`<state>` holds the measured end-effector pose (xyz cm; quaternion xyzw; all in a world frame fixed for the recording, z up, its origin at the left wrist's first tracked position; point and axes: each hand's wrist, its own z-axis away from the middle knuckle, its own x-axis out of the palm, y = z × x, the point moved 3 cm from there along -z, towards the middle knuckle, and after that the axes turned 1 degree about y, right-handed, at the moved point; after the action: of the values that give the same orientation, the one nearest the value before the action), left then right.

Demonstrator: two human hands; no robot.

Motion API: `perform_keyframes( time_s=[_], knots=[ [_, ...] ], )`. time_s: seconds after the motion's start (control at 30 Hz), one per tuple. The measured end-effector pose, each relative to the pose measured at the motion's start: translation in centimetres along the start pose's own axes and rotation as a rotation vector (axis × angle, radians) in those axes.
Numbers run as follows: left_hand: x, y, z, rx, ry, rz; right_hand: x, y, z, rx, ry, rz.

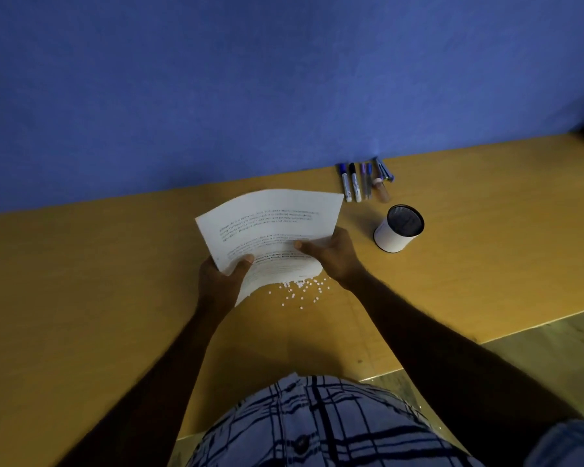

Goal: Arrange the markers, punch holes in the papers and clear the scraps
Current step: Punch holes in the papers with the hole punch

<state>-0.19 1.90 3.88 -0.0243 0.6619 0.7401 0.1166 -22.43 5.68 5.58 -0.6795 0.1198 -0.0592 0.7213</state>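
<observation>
White papers point(270, 227), a thin printed stack, sit between my two hands above the yellow counter point(81, 281). My left hand point(221, 276) pinches the near-left corner, thumb on top. My right hand point(331, 256) grips the right edge the same way. Held from both sides, the sheets bow. Their long axis runs away from me toward the blue wall point(216, 79), far edge lifted and near edge dipping to the counter. I judge I hold them like this to use that low edge as a scoop. The scraps point(300, 289), small white punched dots, lie scattered just beside it. I cannot tell whether the edge touches them. To the right stands a white cup point(398, 232). Beyond it the markers point(364, 182) lie side by side, pointing at the wall.
</observation>
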Motion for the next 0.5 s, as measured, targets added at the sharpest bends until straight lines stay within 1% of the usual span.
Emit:
perform_keyframes(
  time_s=[0.13,0.23,0.3,0.37,0.43,0.5],
  knots=[
    [0.0,0.6,-0.4,0.036,0.05,-0.006,-0.2,-0.4,-0.2,-0.011,-0.026,0.07],
    [-0.9,2.3,-0.5,0.075,0.114,0.094,-1.9,0.5,-0.6,-0.014,0.007,0.144],
    [-1.5,3.4,-0.7,0.103,0.126,0.178,-3.3,2.2,-0.3,0.113,0.089,0.055],
    [-1.9,4.5,-0.7,0.126,0.122,0.265,-3.9,3.5,0.3,0.258,0.107,-0.043],
    [-2.2,5.4,-0.8,0.141,0.121,0.344,-3.6,4.1,0.9,0.363,0.032,-0.049],
    [-2.1,6.0,-0.9,0.146,0.107,0.409,-2.6,4.3,1.0,0.447,-0.066,-0.12]
  ],
)
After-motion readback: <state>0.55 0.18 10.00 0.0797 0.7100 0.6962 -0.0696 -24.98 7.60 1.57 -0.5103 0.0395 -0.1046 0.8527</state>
